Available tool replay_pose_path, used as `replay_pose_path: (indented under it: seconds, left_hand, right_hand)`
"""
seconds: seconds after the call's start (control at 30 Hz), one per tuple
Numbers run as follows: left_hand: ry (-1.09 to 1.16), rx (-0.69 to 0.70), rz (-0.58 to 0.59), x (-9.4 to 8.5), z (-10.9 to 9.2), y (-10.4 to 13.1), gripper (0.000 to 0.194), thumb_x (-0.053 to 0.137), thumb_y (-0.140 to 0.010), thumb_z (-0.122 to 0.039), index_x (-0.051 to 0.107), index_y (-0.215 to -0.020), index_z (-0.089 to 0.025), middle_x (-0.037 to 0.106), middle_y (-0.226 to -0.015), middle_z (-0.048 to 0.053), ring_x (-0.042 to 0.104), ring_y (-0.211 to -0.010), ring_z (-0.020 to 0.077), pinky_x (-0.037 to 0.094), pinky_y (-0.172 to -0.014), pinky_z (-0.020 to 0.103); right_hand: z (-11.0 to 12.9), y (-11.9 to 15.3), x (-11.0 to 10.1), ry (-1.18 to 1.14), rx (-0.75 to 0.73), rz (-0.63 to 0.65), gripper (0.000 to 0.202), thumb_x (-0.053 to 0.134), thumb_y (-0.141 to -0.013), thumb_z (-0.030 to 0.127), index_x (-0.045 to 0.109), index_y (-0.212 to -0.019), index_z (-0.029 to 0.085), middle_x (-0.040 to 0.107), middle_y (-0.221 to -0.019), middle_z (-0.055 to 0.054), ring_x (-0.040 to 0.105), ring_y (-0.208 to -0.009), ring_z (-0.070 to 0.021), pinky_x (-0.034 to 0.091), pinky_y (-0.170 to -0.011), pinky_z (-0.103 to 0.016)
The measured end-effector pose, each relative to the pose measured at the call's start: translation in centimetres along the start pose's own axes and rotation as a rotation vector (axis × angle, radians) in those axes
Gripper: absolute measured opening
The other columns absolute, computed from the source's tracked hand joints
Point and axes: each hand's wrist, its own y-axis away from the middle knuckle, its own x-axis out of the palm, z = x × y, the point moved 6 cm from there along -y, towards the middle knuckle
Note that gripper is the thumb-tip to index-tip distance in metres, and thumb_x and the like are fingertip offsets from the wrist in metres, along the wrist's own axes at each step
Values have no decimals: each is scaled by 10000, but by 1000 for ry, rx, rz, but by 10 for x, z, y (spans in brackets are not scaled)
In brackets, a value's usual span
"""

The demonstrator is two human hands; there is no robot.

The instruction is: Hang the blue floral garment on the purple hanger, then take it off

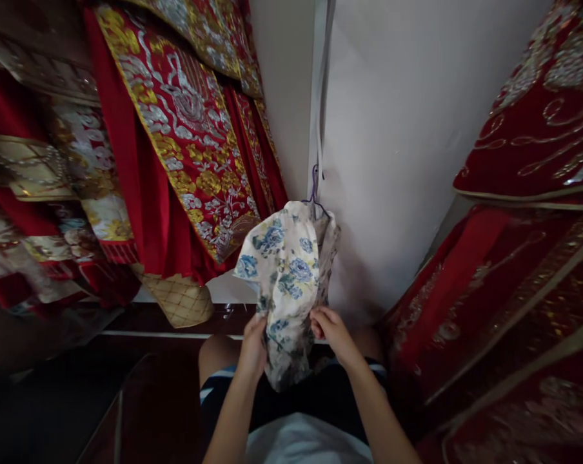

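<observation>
A white garment with blue flowers (291, 270) hangs in the middle on a purple hanger (315, 187), whose hook is at a pale strap along the wall corner. My left hand (254, 345) is closed on the garment's left side edge, low down. On the opposite side, my right hand (329, 327) pinches the right edge of the cloth at about the same height. The garment's lower end hangs between my forearms, above my lap.
Red robes with gold and silver embroidery (189, 116) hang at the left, beside a quilted beige piece (178, 298). More red beaded garments (538, 135) fill the right side. A pale wall (388, 116) stands behind the hanger.
</observation>
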Motion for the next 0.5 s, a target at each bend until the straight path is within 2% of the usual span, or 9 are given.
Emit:
replay_pose_path:
  seconds: [0.1, 0.17, 0.2, 0.27, 0.3, 0.33, 0.4, 0.47, 0.5]
  left_hand:
    - [-27, 225, -275, -32, -22, -16, 297, 766, -602, -280, 644, -850, -171, 672, -827, 3, 627, -808, 162, 477, -811, 286]
    - [-106, 437, -354, -35, -31, -7, 232, 737, -652, -273, 611, -826, -186, 619, -806, -21, 587, -793, 136, 454, -807, 259]
    - [-175, 503, -297, -25, -29, 0, 204, 723, -682, -271, 604, -827, -189, 605, -807, -20, 579, -798, 138, 449, -811, 259]
    - [-374, 478, 25, 12, -12, 15, 183, 702, -731, -259, 624, -879, -186, 624, -868, 13, 592, -849, 167, 451, -832, 282]
    - [-442, 450, 191, 32, 0, 25, 291, 715, -722, -241, 629, -995, -187, 642, -976, 42, 600, -932, 193, 447, -873, 301]
    - [-459, 441, 287, 47, 8, 33, 407, 707, -727, -219, 597, -1119, -196, 635, -1097, 65, 594, -1019, 213, 437, -917, 316]
    - [-487, 441, 369, 70, 17, 41, 352, 644, -783, -210, 588, -1130, -197, 642, -1103, 72, 596, -1030, 221, 435, -913, 317]
    - [-551, 476, 404, 82, 16, 38, 110, 555, -844, -209, 624, -926, -186, 653, -913, 50, 607, -892, 205, 440, -830, 298]
    - [-602, 503, 431, 86, 14, 35, 97, 525, -857, -200, 616, -826, -183, 634, -827, 41, 595, -824, 196, 433, -786, 289]
  right_hand:
    - [17, 12, -24, 50, -13, -56, 301, 607, -655, 478, 503, -596, 201, 391, -411, 80, 317, -390, -69, 226, -425, -217]
    - [24, 18, -29, 81, -26, -67, 321, 629, -674, 481, 506, -586, 198, 401, -419, 73, 323, -404, -72, 234, -432, -217]
    - [26, 20, -27, 91, -38, -51, 332, 635, -687, 485, 506, -585, 197, 411, -419, 69, 330, -406, -75, 242, -434, -217]
    - [27, 23, -12, 110, -74, 8, 335, 639, -713, 482, 516, -595, 194, 441, -423, 61, 358, -408, -82, 272, -441, -221]
    - [27, 23, -4, 117, -95, 34, 327, 638, -725, 474, 524, -604, 193, 456, -428, 59, 376, -411, -87, 289, -447, -223]
    - [27, 23, 4, 118, -113, 50, 312, 636, -733, 463, 537, -618, 191, 467, -433, 57, 391, -415, -91, 302, -454, -226]
    - [28, 20, 15, 109, -132, 54, 275, 634, -734, 440, 564, -654, 186, 473, -442, 59, 409, -422, -95, 312, -462, -229]
    - [31, 12, 16, 93, -133, 40, 261, 642, -712, 428, 578, -661, 180, 468, -436, 61, 400, -416, -92, 296, -455, -228]
    - [35, 6, 14, 81, -130, 29, 264, 647, -697, 429, 581, -654, 177, 460, -427, 63, 385, -407, -87, 280, -447, -226]
